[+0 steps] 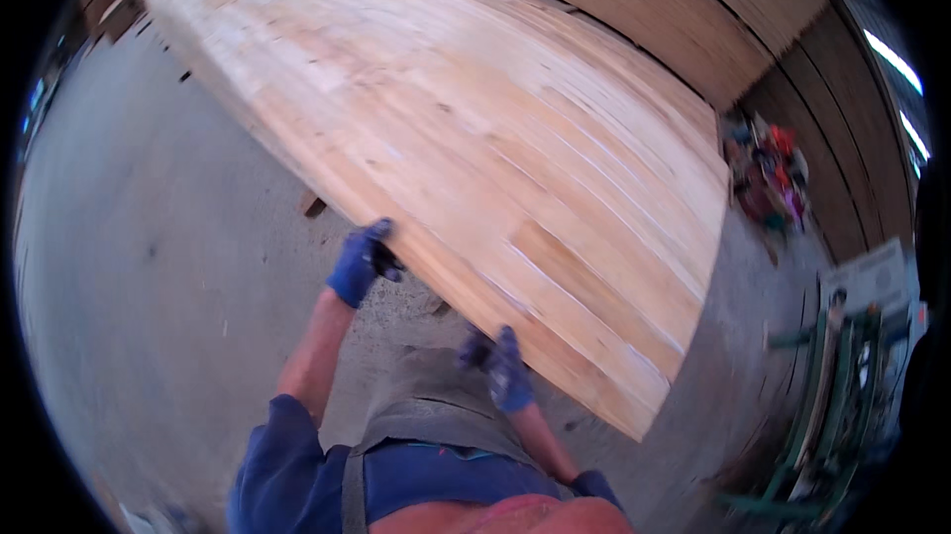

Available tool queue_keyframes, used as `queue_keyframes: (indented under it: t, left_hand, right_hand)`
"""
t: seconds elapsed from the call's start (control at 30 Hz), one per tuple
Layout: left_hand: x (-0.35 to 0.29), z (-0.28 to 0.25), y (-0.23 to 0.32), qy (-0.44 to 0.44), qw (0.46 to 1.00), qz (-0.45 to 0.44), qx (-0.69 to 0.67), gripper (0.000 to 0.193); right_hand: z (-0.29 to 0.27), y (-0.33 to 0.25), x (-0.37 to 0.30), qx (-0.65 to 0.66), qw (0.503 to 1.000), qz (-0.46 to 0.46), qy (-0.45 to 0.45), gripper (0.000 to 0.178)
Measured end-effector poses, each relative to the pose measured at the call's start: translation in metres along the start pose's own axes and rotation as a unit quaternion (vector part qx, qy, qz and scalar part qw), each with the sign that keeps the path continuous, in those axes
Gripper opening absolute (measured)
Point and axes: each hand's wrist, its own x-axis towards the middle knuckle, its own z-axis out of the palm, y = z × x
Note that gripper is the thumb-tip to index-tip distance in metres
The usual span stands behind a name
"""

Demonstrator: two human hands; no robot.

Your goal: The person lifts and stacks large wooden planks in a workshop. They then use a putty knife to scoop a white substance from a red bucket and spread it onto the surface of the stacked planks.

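A wide layer of pale wooden boards [426, 128] lies side by side, running from the far left to the near right, with narrow gaps between several of them. My left hand [362, 262], in a blue glove with dark fingers, grips the near edge of the outermost wooden board [446, 281]. Farther right along that same edge, my right hand [505, 371] wears a matching glove and has its thumb up against the board's side. The right fingers are partly hidden below the edge, and both hands are slightly blurred.
Tall stacks of timber [684, 9] stand behind the boards. At the right are a heap of colourful items [773, 177] and a green metal frame [827, 405]. A small wood block [312, 204] juts out under the near edge, above the grey concrete floor [178, 276].
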Motion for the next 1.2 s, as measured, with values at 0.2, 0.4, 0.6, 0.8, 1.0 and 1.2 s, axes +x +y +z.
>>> queue_keyframes:
  t: [0.2,0.4,0.6,0.8,1.0,1.2]
  left_hand:
    - [0.054,-0.052,-0.004,0.023,0.992,0.042,-0.115,0.051]
    - [0.062,-0.066,-0.036,0.090,0.995,0.052,0.014,0.054]
    - [0.078,-0.040,-0.063,0.066,0.986,0.146,-0.049,0.049]
    - [0.082,-0.071,-0.056,0.093,0.990,0.097,0.047,0.047]
    - [0.049,-0.036,-0.111,0.155,0.972,0.034,0.175,0.058]
    - [0.029,-0.038,-0.115,0.095,0.959,-0.028,0.265,0.059]
  right_hand:
    - [0.022,0.046,0.086,0.015,0.999,-0.016,-0.047,0.054]
    - [0.040,0.081,0.142,-0.026,0.994,-0.004,-0.109,0.056]
    - [0.004,0.083,0.157,-0.060,0.991,-0.052,-0.109,0.056]
    - [0.006,0.085,0.167,-0.027,0.991,-0.026,-0.125,0.058]
    - [-0.045,0.105,0.137,0.033,0.997,0.006,-0.077,0.054]
    - [-0.067,0.103,0.120,0.010,0.995,0.018,-0.096,0.054]
